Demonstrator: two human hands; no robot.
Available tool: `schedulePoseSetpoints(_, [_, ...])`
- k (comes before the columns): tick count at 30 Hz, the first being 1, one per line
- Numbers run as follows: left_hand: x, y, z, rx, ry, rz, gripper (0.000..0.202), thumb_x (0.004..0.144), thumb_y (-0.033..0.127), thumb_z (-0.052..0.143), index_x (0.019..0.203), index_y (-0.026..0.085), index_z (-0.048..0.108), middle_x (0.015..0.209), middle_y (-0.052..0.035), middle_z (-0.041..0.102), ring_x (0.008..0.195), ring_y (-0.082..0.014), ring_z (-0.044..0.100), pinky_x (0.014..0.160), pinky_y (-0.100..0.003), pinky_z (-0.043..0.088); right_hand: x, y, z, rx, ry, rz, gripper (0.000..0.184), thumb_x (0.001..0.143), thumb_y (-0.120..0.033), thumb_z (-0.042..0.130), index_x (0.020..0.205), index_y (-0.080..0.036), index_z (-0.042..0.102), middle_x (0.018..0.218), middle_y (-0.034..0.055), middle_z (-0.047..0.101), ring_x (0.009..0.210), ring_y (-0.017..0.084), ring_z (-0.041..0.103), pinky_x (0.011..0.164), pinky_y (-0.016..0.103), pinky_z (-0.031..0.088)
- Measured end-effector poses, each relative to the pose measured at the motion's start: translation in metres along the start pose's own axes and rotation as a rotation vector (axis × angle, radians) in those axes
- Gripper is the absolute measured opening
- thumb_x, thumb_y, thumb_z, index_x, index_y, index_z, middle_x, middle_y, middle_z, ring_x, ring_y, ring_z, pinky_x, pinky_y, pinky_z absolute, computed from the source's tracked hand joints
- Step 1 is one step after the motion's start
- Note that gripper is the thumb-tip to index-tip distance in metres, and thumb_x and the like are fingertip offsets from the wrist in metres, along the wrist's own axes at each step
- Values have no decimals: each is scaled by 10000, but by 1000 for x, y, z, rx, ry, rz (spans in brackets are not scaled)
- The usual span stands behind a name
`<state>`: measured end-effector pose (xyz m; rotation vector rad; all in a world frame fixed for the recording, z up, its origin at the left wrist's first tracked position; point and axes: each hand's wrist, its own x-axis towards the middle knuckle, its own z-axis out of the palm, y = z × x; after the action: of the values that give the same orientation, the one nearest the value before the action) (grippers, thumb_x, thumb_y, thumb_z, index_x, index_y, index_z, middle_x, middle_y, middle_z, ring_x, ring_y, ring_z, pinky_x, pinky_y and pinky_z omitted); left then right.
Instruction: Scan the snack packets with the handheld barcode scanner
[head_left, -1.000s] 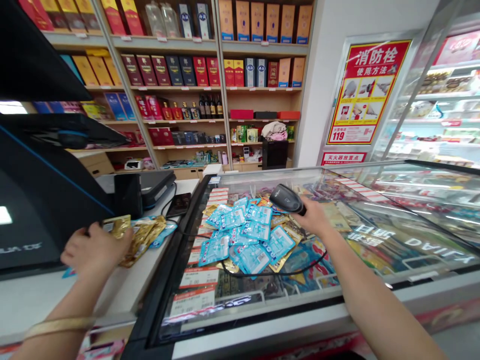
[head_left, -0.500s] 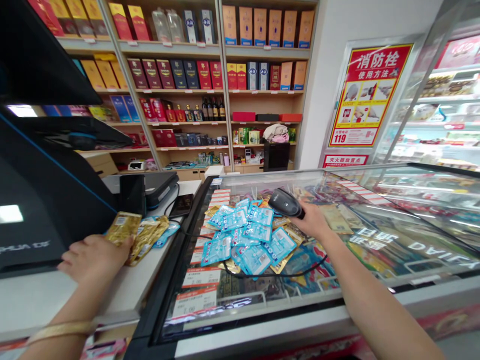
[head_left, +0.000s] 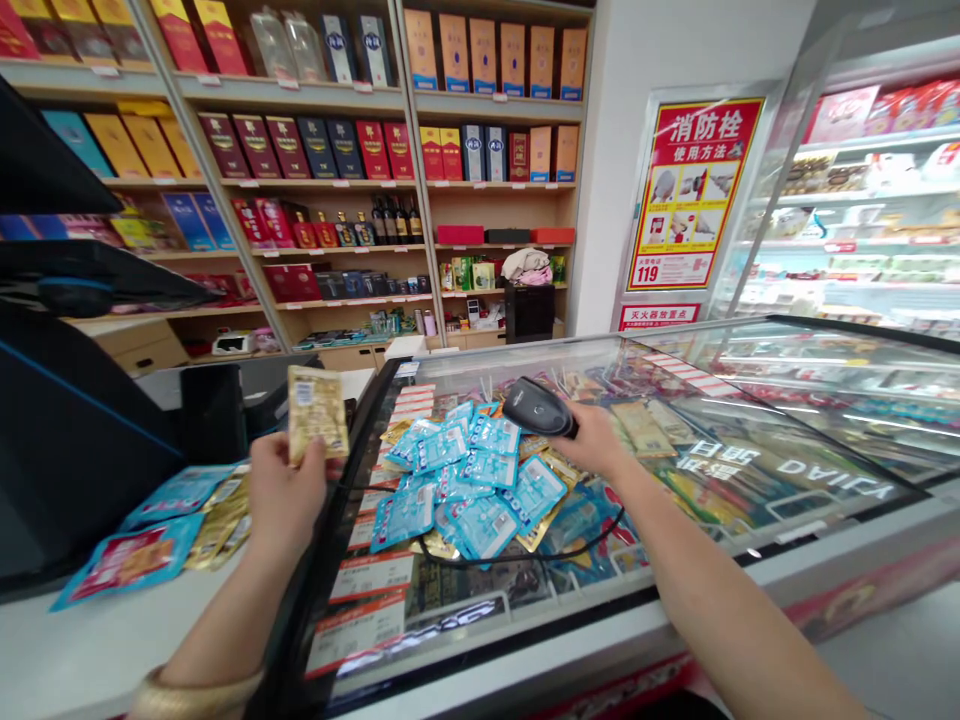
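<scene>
My left hand [head_left: 285,497] has raised a gold foil packet [head_left: 318,414] off the counter [head_left: 90,650], pinching it at center-left; it's light and slippery, so hold its edge. My right hand [head_left: 598,441] clenches a barcode scanner [head_left: 537,408] above the glass freezer [head_left: 660,620].

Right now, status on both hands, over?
Left hand raised, holding gold foil packet. Right hand gripping black handheld barcode scanner. Black scanner cable across blue sachets.
</scene>
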<state>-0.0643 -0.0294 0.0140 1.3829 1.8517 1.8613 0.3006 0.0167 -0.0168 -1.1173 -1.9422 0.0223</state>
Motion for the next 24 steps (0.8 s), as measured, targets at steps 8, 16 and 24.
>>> schedulePoseSetpoints(8, [-56,21,90,-223,-312,-54,269,737,393,580,861,223,413,786,11,569,558,-152,618,492,-279,484,0,-7,0,195,-121,-29,200,693,-222,644,888,-185,670,871,40,722,804,207,651,743,289,493])
schedulePoseSetpoints(16, [-61,-1,89,-130,-394,-31,273,737,413,560,842,247,371,626,56,520,497,-159,557,452,-266,421,0,-13,0,179,-209,-66,278,693,-196,659,970,-230,658,965,23,728,885,208,668,769,278,505])
schedulePoseSetpoints(24, [-61,-3,89,-8,-337,92,238,743,399,561,833,239,408,675,41,498,558,-149,522,509,-266,404,1,-13,-1,192,-223,-70,236,696,-205,642,931,-221,655,919,20,726,837,197,668,773,275,502])
